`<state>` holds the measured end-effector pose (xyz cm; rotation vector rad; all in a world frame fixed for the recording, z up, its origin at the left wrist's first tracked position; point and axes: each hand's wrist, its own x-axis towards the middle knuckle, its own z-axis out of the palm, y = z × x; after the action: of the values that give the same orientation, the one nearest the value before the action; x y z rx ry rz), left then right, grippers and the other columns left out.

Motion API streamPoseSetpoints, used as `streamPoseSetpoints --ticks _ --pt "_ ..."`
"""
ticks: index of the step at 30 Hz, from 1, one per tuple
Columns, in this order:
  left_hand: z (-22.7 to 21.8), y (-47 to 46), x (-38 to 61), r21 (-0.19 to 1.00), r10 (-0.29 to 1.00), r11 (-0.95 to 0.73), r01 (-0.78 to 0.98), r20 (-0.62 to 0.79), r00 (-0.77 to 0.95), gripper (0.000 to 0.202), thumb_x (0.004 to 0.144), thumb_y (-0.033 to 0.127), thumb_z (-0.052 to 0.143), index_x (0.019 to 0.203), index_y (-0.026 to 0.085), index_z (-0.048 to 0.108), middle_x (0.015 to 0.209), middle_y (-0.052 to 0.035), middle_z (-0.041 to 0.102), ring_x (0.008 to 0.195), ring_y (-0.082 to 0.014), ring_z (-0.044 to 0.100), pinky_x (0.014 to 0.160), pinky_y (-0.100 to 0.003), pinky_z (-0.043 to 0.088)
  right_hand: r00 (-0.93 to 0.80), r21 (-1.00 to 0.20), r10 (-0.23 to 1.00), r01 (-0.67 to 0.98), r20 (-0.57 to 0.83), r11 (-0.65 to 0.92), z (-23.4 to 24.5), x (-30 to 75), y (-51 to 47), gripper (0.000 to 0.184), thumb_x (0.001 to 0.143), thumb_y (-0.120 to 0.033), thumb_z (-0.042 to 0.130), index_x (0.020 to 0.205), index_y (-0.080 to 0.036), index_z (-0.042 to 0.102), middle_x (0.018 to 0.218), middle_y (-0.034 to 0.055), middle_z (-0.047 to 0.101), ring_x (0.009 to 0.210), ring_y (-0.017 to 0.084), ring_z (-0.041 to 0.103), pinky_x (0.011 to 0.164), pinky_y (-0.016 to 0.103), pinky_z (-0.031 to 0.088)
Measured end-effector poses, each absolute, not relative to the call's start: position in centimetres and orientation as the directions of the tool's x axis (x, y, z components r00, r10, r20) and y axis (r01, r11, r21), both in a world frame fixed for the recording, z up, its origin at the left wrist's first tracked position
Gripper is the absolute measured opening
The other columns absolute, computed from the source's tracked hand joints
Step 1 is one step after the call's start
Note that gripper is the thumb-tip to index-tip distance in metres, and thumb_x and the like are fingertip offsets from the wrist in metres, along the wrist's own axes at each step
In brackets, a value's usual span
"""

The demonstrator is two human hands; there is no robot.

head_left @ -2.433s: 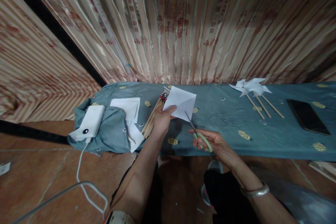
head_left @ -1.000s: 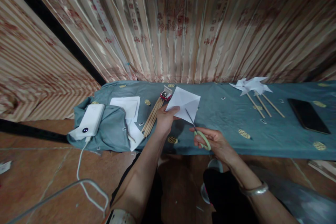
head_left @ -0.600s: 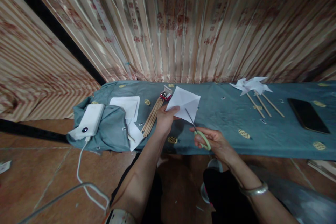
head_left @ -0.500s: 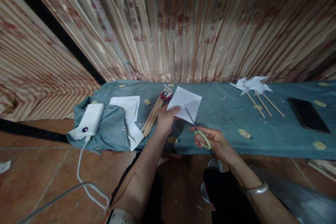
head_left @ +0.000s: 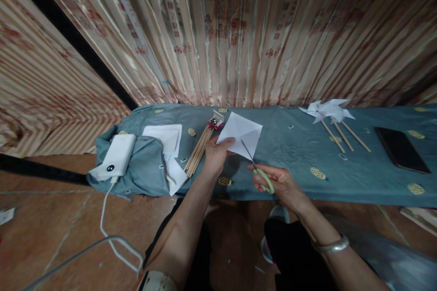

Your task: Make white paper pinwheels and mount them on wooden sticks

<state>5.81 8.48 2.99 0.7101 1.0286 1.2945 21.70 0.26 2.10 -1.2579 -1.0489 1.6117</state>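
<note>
A square sheet of white paper [head_left: 244, 128] with diagonal creases is held above the cloth by my left hand [head_left: 216, 154], thumb on top and fingers beneath. My right hand [head_left: 273, 179] grips scissors [head_left: 265, 181] with light green handles. Their blades lie over the lower right corner of the paper, pointing toward its middle. Just left of the paper are several wooden sticks [head_left: 198, 152] in a bundle and a small open red box [head_left: 215, 122] of shiny little pieces.
White paper sheets [head_left: 163, 132] and a white power bank [head_left: 118, 155] with a cable lie at the left. Paper pinwheels [head_left: 329, 111] on sticks and a black phone [head_left: 402, 150] lie at the right on the green tablecloth [head_left: 287, 145]. A pleated curtain [head_left: 235, 36] hangs behind.
</note>
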Motion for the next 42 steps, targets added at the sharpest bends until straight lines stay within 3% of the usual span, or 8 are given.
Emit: streamPoseSetpoints --ticks 16,29,31,34,37,42 --pt "2.9 8.5 6.0 0.879 0.977 0.172 -0.445 -0.211 -0.04 0.024 0.052 0.024 0.077 0.072 0.013 0.071 0.069 -0.0047 0.071 0.062 -0.0191 0.064 0.059 -0.03 0.052 -0.189 -0.927 0.925 -0.123 -0.329 -0.354 2.5 21.5 0.2 0.058 0.054 -0.057 0.083 0.094 -0.017 0.074 0.06 -0.0006 0.061 0.051 0.008 0.05 0.051 0.024 0.042" --pt "3.4 9.3 3.9 0.852 0.977 0.12 -0.51 -0.194 -0.094 0.031 0.049 0.023 0.08 0.076 0.013 0.069 0.072 -0.0039 0.07 0.065 -0.0178 0.065 0.064 -0.029 0.052 -0.316 -0.896 0.841 0.09 -0.44 -0.435 3.9 25.4 -0.7 0.06 0.059 -0.06 0.079 0.096 -0.014 0.071 0.07 0.0032 0.067 0.057 0.009 0.052 0.053 0.023 0.04" --pt "3.5 9.2 3.9 0.859 0.977 0.132 -0.495 -0.197 -0.081 0.031 0.049 0.023 0.08 0.076 0.012 0.07 0.072 -0.0045 0.071 0.067 -0.0183 0.065 0.064 -0.029 0.051 -0.239 -0.909 0.878 0.071 -0.415 -0.41 3.6 26.3 -0.5 0.058 0.059 -0.058 0.08 0.096 -0.014 0.071 0.07 0.0035 0.068 0.056 0.009 0.053 0.053 0.023 0.04" --pt "3.3 8.9 4.2 0.876 0.98 0.172 -0.451 -0.198 -0.011 0.032 0.049 0.023 0.079 0.078 0.012 0.071 0.074 -0.005 0.072 0.068 -0.0187 0.065 0.065 -0.029 0.051 0.049 -0.957 0.955 -0.016 -0.291 -0.291 2.7 27.1 0.4 0.059 0.055 -0.057 0.083 0.098 -0.017 0.071 0.074 0.0045 0.071 0.057 0.011 0.056 0.052 0.024 0.042" --pt "2.7 8.4 4.9 0.903 0.971 0.239 -0.356 -0.227 0.078 0.027 0.049 0.023 0.078 0.072 0.012 0.072 0.067 -0.0044 0.07 0.063 -0.0174 0.062 0.062 -0.028 0.049 0.287 -0.986 0.944 -0.083 -0.164 -0.146 2.1 27.1 1.5 0.055 0.051 -0.052 0.086 0.095 -0.022 0.07 0.079 0.0029 0.073 0.064 0.014 0.061 0.06 0.027 0.047" --pt "1.6 7.8 5.9 0.936 0.946 0.289 -0.2 -0.247 0.212 0.021 0.047 0.02 0.076 0.066 0.012 0.072 0.06 -0.0014 0.067 0.055 -0.0142 0.057 0.057 -0.026 0.044 0.312 -0.999 0.949 0.003 -0.043 -0.046 2.7 26.6 2.4 0.055 0.046 -0.042 0.089 0.092 -0.023 0.067 0.079 -0.0003 0.073 0.071 0.015 0.064 0.068 0.028 0.05"
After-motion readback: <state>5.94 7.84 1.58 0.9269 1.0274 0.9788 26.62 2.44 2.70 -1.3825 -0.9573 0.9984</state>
